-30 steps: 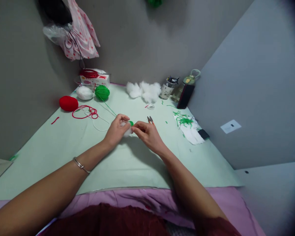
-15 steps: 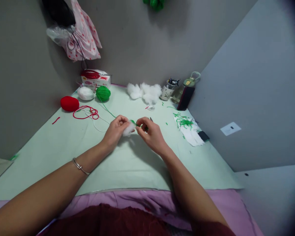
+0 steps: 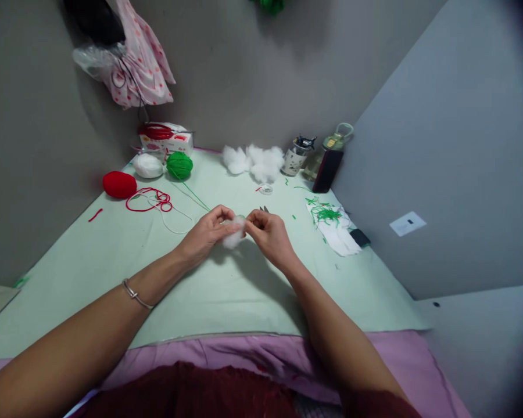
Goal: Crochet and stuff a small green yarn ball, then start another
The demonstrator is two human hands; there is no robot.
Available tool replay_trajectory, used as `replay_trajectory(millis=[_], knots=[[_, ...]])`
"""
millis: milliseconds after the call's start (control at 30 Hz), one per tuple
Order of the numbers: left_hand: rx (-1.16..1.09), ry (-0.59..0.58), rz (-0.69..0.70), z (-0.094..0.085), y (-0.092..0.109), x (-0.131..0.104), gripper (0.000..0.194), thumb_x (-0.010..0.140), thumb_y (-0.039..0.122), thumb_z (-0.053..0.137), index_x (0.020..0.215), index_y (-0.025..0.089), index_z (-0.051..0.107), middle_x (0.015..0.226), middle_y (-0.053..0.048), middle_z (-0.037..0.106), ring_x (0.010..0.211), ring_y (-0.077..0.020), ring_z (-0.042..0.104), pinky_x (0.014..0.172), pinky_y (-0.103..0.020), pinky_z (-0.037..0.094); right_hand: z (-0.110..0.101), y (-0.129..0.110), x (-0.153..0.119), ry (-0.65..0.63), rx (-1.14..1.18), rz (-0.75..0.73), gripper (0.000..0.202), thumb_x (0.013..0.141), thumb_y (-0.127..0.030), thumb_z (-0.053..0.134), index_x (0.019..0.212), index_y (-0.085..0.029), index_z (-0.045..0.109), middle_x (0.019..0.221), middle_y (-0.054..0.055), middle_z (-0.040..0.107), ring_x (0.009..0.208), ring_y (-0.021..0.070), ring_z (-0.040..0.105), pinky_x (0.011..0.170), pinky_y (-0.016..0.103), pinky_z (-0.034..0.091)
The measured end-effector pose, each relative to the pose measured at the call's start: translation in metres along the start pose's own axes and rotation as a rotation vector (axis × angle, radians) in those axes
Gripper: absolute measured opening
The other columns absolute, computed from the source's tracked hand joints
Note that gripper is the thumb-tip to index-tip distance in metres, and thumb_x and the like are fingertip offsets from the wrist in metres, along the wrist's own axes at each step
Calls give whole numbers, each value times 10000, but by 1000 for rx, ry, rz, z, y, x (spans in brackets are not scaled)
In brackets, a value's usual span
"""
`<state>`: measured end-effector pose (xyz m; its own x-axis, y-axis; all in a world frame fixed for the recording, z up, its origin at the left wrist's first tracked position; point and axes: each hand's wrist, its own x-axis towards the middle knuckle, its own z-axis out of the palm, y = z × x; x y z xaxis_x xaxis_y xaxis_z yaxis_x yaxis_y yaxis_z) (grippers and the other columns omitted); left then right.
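A tuft of white fluff [image 3: 232, 234] is pinched between the thumb and fingers of my left hand [image 3: 209, 231]. My right hand [image 3: 267, 233] has its fingertips closed at the right side of the fluff; what they hold there is too small to make out. Green yarn runs from the green ball [image 3: 179, 165] down to my left hand. Dark pointed tips [image 3: 264, 209] show just behind my right hand. Loose red yarn [image 3: 159, 200] and a thin white strand lie left of my hands.
At the back left are a red ball [image 3: 119, 184], a white ball [image 3: 148, 166] and a box [image 3: 169, 142]. More fluff [image 3: 261, 164], a pen cup [image 3: 293, 159], a bottle [image 3: 335, 141] and a phone [image 3: 328, 171] stand behind. Green scraps [image 3: 326, 215] lie on white paper [image 3: 342, 244] at right.
My hands have come closer together, and my right fingertips now meet the fluff. The green piece seen between them is mostly hidden. The whole view has shifted slightly.
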<state>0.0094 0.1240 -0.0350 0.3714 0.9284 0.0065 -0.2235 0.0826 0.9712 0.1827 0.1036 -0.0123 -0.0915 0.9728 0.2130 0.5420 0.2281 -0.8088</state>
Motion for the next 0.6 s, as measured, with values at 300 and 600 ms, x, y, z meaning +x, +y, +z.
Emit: replay_trajectory(millis=[300,600], knots=[[151,213,129,-1,-10,3,316,709,231,776,819,219,480,715,81,508,535,-74,466,501,-218,357,11,-4,-10,-150,-22,-142,181,938,-243,509,783,-204,595,667,-33,566,612,120,441,645,268,313],[150,122,160,2,-4,-3,316,813,340,741,917,239,459,681,84,530,521,-91,505,506,-225,388,15,4,3,-28,301,77,468,810,-630,684,672,-194,584,552,-60,440,538,97,330,531,269,240]])
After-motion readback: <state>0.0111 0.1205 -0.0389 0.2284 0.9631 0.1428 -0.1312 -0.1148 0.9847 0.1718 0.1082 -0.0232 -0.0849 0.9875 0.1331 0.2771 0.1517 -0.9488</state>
